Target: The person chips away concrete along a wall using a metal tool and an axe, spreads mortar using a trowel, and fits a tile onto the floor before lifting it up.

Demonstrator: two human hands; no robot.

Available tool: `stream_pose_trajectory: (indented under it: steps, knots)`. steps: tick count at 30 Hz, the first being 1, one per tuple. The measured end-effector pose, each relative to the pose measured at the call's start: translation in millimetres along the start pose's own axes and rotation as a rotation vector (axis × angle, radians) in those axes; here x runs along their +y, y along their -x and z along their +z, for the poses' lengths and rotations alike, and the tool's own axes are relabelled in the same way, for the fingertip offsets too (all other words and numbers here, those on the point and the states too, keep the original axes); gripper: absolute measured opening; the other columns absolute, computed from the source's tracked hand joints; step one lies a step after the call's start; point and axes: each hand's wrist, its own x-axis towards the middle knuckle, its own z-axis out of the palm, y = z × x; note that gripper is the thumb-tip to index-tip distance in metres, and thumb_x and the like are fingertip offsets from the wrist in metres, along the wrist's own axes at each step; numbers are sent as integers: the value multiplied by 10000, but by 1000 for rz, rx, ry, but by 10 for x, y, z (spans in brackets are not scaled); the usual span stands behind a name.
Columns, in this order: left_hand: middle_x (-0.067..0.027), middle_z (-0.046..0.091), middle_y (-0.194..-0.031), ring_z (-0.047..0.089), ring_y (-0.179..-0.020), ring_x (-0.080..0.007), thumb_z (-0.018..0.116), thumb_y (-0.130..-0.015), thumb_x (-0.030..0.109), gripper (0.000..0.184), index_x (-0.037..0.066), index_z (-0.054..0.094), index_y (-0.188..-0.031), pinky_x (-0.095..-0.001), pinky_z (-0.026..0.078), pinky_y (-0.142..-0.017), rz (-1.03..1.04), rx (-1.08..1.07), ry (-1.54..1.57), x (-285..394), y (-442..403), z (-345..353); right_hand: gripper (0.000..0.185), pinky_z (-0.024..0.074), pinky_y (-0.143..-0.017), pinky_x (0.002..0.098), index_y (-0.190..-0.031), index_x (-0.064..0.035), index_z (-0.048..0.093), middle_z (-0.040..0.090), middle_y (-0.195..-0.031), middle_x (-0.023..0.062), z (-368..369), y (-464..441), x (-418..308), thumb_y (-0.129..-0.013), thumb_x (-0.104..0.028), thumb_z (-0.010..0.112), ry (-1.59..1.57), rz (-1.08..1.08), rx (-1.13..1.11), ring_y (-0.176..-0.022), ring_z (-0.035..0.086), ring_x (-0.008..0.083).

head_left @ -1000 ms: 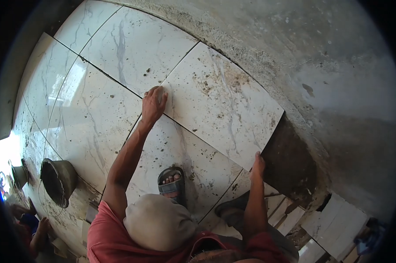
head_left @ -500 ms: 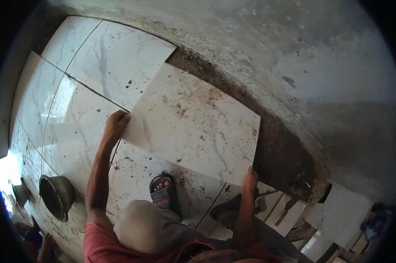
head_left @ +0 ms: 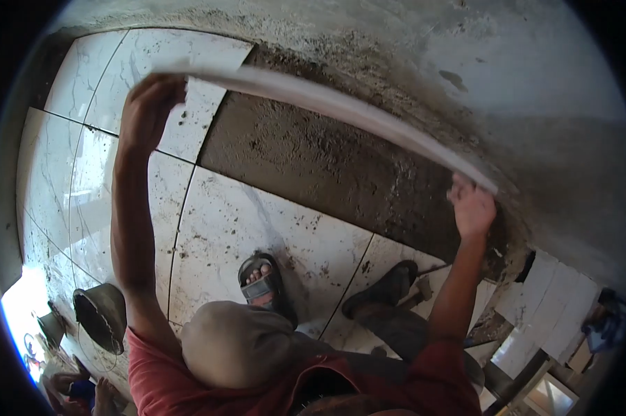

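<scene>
A large floor tile (head_left: 340,102) stands tilted up, nearly edge-on to me, so that only a pale, blurred strip of it shows. My left hand (head_left: 153,104) is closed round its left end, above the laid tiles. At its other end, near the wall, my right hand (head_left: 474,206) holds the tile with bent fingers. Below the tile lies a bed of wet grey-brown mortar (head_left: 299,149), rough on its surface. White veined tiles (head_left: 264,208), spotted with mortar crumbs, border the bed on the near and left sides.
A rough plastered wall (head_left: 535,132) runs along the far side. On the left stands a dark bucket (head_left: 99,315). My sandalled foot (head_left: 261,277) is on the laid tiles. Stacked tiles (head_left: 545,291) lie at right. Part of another person (head_left: 84,388) shows at lower left.
The tile was lower and flatter, its speckled face showing. Both hands have raised it and tipped it up toward the wall, uncovering the mortar bed.
</scene>
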Motion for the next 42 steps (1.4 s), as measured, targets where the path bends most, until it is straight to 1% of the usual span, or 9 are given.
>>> stream_pose_trajectory:
  steps: [2, 4, 7, 13, 20, 22, 28, 32, 42]
  knots:
    - [-96, 612, -957, 566, -821, -145, 548, -901, 179, 366, -72, 533, -1166, -271, 459, -767, 68, 155, -93, 153, -146, 452, 451, 464, -793, 392, -1236, -44, 454, 542, -1157, 155, -63, -282, 132, -872, -302, 518, 5, -105, -9, -991, 524, 234]
    - [-90, 610, -1003, 572, -829, -138, 582, -901, 276, 431, -37, 529, -1192, -273, 469, -761, 170, 61, -411, -74, -392, 365, 593, 458, -831, 373, -1337, -3, 313, 496, -1220, 168, 53, -523, 242, -900, -337, 535, 854, -106, 427, -1022, 508, 235]
    - [-92, 614, -948, 568, -815, -154, 558, -913, 321, 403, 0, 551, -1156, -282, 473, -733, 221, 189, -563, -568, -704, 335, 698, 451, -891, 385, -1379, 28, 192, 433, -1289, 179, -16, -777, 385, -915, -367, 534, 715, -97, 441, -1090, 491, 255]
    - [-111, 594, -862, 507, -850, -136, 504, -939, 263, 256, 21, 543, -1011, -297, 422, -790, 400, 243, -503, -830, -656, 412, 544, 394, -985, 408, -1302, 24, 316, 436, -1276, 178, -103, -951, 877, -946, -352, 479, 599, -320, 502, -1190, 450, 268]
    - [15, 537, -786, 474, -779, -74, 489, -947, 286, 276, 21, 565, -967, -239, 406, -711, 316, 203, -334, -224, 25, 517, 399, 393, -907, 347, -1154, 42, 468, 526, -1128, 126, 482, -87, 524, -946, -297, 489, 551, -431, 617, -1025, 501, 196]
    - [43, 490, -742, 449, -707, -47, 491, -945, 316, 297, 32, 579, -958, -211, 386, -625, 111, 229, -363, -115, 213, 562, 380, 399, -863, 324, -1102, 53, 495, 547, -1057, 108, 585, 167, 547, -934, -288, 507, 634, -479, 674, -955, 511, 182]
    - [20, 478, -662, 433, -515, -78, 520, -924, 350, 317, 39, 578, -900, -215, 359, -448, -325, 224, -294, -534, 586, 520, 359, 398, -817, 330, -990, 72, 550, 557, -956, 86, 493, 608, 1281, -910, -277, 524, 488, -183, 795, -862, 514, 186]
    - [-2, 475, -618, 483, -535, -84, 520, -923, 342, 339, 22, 574, -826, -268, 434, -475, -434, 233, -355, -987, 492, 556, 368, 397, -864, 322, -1068, 65, 561, 583, -1006, 108, 93, 574, 1595, -901, -262, 544, 381, 13, 805, -921, 537, 203]
    - [-195, 658, -790, 662, -715, -301, 530, -865, 254, 291, -2, 653, -926, -374, 502, -688, -113, 316, -691, -1384, -176, 703, 451, 380, -926, 353, -1185, 56, 519, 557, -1179, 177, -216, -259, 1470, -903, -294, 552, 586, 234, 826, -1078, 526, 244]
